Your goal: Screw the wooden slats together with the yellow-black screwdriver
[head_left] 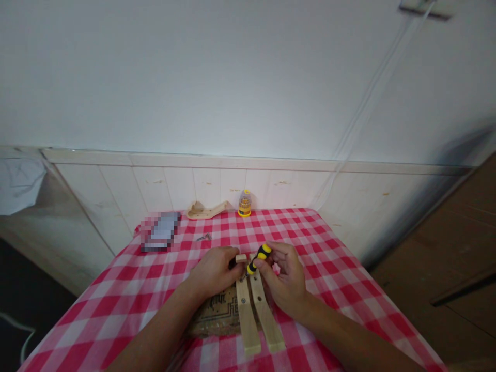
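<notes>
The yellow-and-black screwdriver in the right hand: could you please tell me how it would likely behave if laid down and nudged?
The screwdriver looks short and is pinched by the right hand, so it is probably light. Its handle seems round, so it may roll, though the checked tablecloth could slow it. The banded grip probably is not slippery.

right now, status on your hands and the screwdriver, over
left hand on the wooden slats, grip hidden. right hand shut on the screwdriver, tip down at the slats. nothing between; screws and bit holder lie farther back.
</notes>
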Demonstrator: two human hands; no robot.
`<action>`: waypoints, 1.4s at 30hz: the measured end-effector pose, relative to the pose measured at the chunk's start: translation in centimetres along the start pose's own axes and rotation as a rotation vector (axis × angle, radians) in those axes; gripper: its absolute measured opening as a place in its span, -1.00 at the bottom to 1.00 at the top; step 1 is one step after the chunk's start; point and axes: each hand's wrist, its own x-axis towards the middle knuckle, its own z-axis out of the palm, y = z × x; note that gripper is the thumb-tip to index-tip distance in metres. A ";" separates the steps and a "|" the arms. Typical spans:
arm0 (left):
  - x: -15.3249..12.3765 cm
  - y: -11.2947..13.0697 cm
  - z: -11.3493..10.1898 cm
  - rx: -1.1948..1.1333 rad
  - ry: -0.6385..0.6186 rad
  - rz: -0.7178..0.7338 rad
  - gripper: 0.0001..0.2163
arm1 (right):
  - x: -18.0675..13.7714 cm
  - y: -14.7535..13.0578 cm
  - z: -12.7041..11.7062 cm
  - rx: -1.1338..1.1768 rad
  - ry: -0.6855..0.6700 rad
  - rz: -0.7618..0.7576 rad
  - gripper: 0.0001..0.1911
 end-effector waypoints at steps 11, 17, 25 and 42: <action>0.0 0.1 -0.1 0.014 0.000 0.005 -0.81 | 0.3 0.3 0.1 -0.004 -0.047 -0.007 -0.64; 0.0 -0.1 -0.1 0.022 -0.003 0.011 -0.84 | 0.8 -0.5 -0.1 -0.023 -0.155 -0.040 -0.61; 0.0 -0.2 0.0 0.009 -0.006 0.009 -0.83 | 0.4 -1.0 0.0 0.081 -0.180 0.097 -0.65; 0.1 -0.2 0.0 0.041 -0.002 0.003 -0.80 | 0.4 -0.7 0.3 0.090 -0.082 0.083 -0.70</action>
